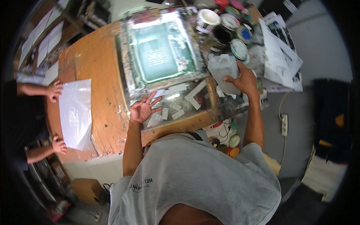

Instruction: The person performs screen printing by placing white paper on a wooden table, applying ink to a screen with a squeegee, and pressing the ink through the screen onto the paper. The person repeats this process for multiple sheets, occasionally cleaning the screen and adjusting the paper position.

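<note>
The largest item is the wooden table (93,56), with an orange-brown, worn and stained top. A glass panel (204,100) is set within a wooden border at its right portion. Over the upper part of this panel lies the rectangular screen-printing screen (155,69): a rough, residue-crusted frame around taut green mesh, lit brightly and bearing a pale design near its centre. At the table's left side lies a translucent plastic sheet (77,112), thin and glossy, with a white print; a co-worker's two hands (54,91) rest at its left edge. Loose white paper sheets (279,56) overlap at the upper right.

The jerrycan (222,73), a boxy container of cloudy translucent plastic, is located just beside the screen's lower right corner. The right hand (245,79) grips its right side, thumb across the near face. The left hand (142,110) is open and holds nothing, palm up, fingers spread, just below the screen's lower edge; contact cannot be determined. Round tubs (207,20), some smeared, cluster beyond the jerrycan. Small oblong white blocks (178,114) lie scattered on the glass.
</note>
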Demonstrator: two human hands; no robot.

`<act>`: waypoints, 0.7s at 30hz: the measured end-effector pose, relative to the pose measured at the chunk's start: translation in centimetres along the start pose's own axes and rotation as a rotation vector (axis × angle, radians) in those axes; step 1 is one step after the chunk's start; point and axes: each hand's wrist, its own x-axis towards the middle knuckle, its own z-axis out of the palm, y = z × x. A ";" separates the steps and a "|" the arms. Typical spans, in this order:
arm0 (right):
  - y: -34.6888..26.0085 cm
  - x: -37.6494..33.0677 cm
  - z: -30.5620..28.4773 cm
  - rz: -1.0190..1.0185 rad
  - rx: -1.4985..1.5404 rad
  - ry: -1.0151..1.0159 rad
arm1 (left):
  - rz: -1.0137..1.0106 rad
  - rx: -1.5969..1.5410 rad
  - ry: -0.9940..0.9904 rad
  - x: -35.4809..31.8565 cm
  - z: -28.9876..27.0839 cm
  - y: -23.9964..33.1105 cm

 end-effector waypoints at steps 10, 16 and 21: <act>12.1 -10.0 -0.3 0.426 0.745 0.756 | 0.005 0.027 0.151 0.4 2.3 -0.3; 12.7 -9.8 3.9 0.452 0.873 0.931 | 0.005 0.006 0.147 0.1 2.1 -0.2; 13.9 -5.2 8.8 0.434 0.800 0.851 | -0.002 0.031 0.139 0.4 2.1 -0.2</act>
